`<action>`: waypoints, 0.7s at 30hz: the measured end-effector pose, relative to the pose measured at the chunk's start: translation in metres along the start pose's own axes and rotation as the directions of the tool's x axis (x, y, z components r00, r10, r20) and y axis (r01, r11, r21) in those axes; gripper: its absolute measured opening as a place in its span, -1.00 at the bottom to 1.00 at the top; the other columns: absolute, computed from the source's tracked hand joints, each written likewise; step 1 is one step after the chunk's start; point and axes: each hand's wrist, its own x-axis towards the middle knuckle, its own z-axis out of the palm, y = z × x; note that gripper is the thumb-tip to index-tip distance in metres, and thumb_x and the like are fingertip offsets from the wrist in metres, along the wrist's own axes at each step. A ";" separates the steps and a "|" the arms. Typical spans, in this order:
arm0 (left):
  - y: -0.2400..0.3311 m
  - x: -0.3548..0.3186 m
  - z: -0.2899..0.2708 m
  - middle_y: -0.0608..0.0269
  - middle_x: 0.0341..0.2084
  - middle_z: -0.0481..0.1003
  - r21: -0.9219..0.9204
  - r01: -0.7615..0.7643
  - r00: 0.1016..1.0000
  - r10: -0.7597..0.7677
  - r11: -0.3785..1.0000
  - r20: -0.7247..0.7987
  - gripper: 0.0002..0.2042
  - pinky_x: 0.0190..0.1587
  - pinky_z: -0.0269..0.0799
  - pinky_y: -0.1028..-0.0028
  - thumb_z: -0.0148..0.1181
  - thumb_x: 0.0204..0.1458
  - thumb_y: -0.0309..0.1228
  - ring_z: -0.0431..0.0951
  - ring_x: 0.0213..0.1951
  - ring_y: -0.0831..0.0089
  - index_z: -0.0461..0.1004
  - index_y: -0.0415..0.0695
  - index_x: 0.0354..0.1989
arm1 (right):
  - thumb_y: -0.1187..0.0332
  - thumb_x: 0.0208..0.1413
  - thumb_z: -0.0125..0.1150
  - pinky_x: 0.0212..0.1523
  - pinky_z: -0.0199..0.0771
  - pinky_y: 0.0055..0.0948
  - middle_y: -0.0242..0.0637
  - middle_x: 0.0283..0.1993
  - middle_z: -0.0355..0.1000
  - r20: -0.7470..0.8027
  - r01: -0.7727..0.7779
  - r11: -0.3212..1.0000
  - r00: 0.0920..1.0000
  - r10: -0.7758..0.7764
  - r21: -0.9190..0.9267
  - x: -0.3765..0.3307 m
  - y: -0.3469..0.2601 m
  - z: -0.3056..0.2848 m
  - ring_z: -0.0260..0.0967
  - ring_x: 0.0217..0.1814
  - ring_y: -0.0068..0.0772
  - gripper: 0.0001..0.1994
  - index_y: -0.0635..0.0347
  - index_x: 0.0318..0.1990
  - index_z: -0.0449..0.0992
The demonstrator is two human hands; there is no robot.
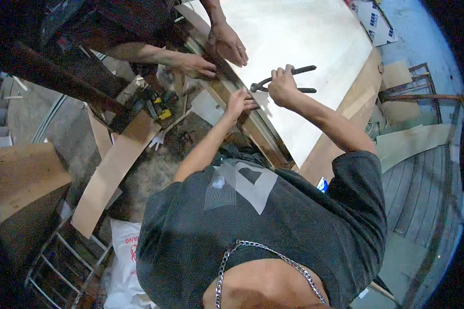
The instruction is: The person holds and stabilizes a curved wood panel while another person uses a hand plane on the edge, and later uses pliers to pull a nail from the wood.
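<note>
My right hand (283, 85) is closed around dark metal pincers (265, 82). Their two handles stick out to the right of my fist, spread apart. The jaws sit close to the long edge of a white panel (299, 36), near my left fingers; what lies in the jaws is too small to tell. My left hand (238, 104) grips the wooden edge (255, 126) of that panel, fingers laid over it. Farther along the same edge are a co-worker's two hands (229, 44), one over the panel, the other (196, 66) beside the edge.
A yellow and black power tool (161, 105) lies on the littered floor to the left. Brown board strips (116, 170), a metal ladder-like frame (62, 260) and a white sack (123, 252) are at lower left. Stacked grey strips (417, 190) and a pipe rack (428, 87) stand at right.
</note>
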 end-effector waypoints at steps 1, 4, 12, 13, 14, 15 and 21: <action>0.002 0.000 -0.002 -0.22 -0.05 0.52 -0.002 -0.008 1.000 0.008 1.000 0.022 -0.55 -0.06 0.67 0.24 -0.12 0.39 -0.12 0.66 -0.13 0.06 0.34 -0.36 0.05 | 0.27 0.22 0.07 0.11 0.15 0.18 -0.20 0.00 0.44 0.012 -0.002 1.000 1.000 0.003 -0.022 0.002 -0.001 -0.006 0.34 0.14 -0.22 -0.74 0.07 -0.10 0.67; 0.002 -0.004 0.001 -0.19 -0.09 0.54 0.000 -0.017 0.998 0.017 1.000 0.062 -0.54 -0.08 0.67 0.26 -0.10 0.38 -0.08 0.67 -0.15 0.08 0.36 -0.34 0.05 | 0.25 0.26 0.05 0.10 0.23 0.12 -0.18 -0.03 0.48 0.063 0.033 0.999 0.998 -0.030 -0.043 -0.001 -0.004 -0.013 0.40 0.12 -0.22 -0.72 0.13 -0.09 0.66; 0.008 0.011 0.007 -0.15 -0.27 0.57 0.115 0.075 0.996 -0.069 0.991 -0.054 -0.49 -0.32 0.70 0.31 -0.04 0.34 0.00 0.68 -0.38 0.14 0.39 -0.36 -0.08 | 0.28 0.19 0.17 -0.28 0.55 -0.18 -0.19 -0.23 0.55 -0.118 -0.016 0.995 0.993 0.028 0.095 -0.015 -0.020 0.019 0.56 -0.16 -0.20 -0.82 0.08 -0.20 0.67; 0.006 0.014 0.008 -0.16 -0.30 0.57 0.113 0.078 0.994 -0.069 0.991 -0.082 -0.49 -0.34 0.70 0.32 -0.05 0.34 -0.01 0.68 -0.39 0.14 0.39 -0.37 -0.11 | 0.31 0.17 0.16 -0.30 0.53 -0.21 -0.16 -0.25 0.50 -0.139 -0.054 0.974 0.986 0.086 0.220 -0.020 -0.022 0.029 0.54 -0.17 -0.18 -0.83 0.10 -0.22 0.66; 0.004 0.017 0.008 -0.17 -0.33 0.57 0.108 0.067 0.994 -0.057 0.992 -0.094 -0.49 -0.36 0.70 0.32 -0.05 0.34 -0.02 0.68 -0.40 0.14 0.39 -0.38 -0.15 | 0.33 0.15 0.15 -0.30 0.52 -0.24 -0.14 -0.25 0.47 -0.204 -0.050 0.957 0.973 0.112 0.285 -0.027 -0.025 0.040 0.54 -0.17 -0.18 -0.84 0.11 -0.26 0.65; 0.000 0.020 0.009 -0.18 -0.36 0.57 0.108 0.090 0.989 -0.077 0.990 -0.124 -0.49 -0.39 0.70 0.32 -0.05 0.34 -0.03 0.68 -0.41 0.14 0.39 -0.39 -0.18 | 0.36 0.14 0.14 -0.31 0.51 -0.26 -0.12 -0.25 0.45 -0.197 -0.083 0.944 0.969 0.152 0.319 -0.035 -0.029 0.050 0.53 -0.17 -0.17 -0.85 0.13 -0.30 0.65; -0.004 0.024 0.005 -0.17 -0.49 0.55 0.172 -0.021 0.996 0.036 0.985 -0.083 -0.48 -0.47 0.68 0.37 -0.01 0.34 -0.08 0.66 -0.52 0.14 0.39 -0.46 -0.32 | 0.31 0.13 0.13 -0.13 0.52 0.01 0.02 -0.17 0.45 0.043 -0.416 0.331 0.674 0.737 0.847 -0.066 -0.045 0.129 0.51 -0.20 0.10 -0.80 0.24 -0.28 0.62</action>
